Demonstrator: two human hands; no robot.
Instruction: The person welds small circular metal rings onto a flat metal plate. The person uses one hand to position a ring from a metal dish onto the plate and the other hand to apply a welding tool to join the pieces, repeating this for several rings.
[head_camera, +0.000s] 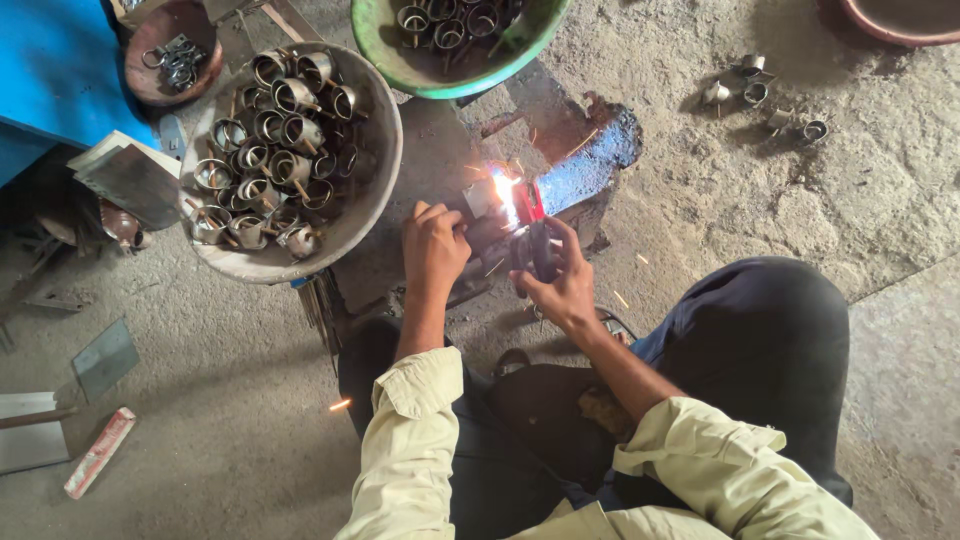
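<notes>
Right hand (562, 285), fingers curled shut, gripped a dark electrode holder with a red head (530, 232), its tip at a bright welding arc (506, 192). Left hand (432, 250), closed, pressed on a small metal piece (480, 200) just beside the arc; whether it pinched the piece could not be told. The piece lay on a dark steel plate (440, 150) on the ground, between the person's knees and the pans. A grey pan (375, 120) of welded metal rings with stems (270, 150) stood left of the plate, a green basin (400, 60) of similar parts beyond it. Loose rings (760, 95) lay well apart on the concrete floor (200, 420) to the right.
</notes>
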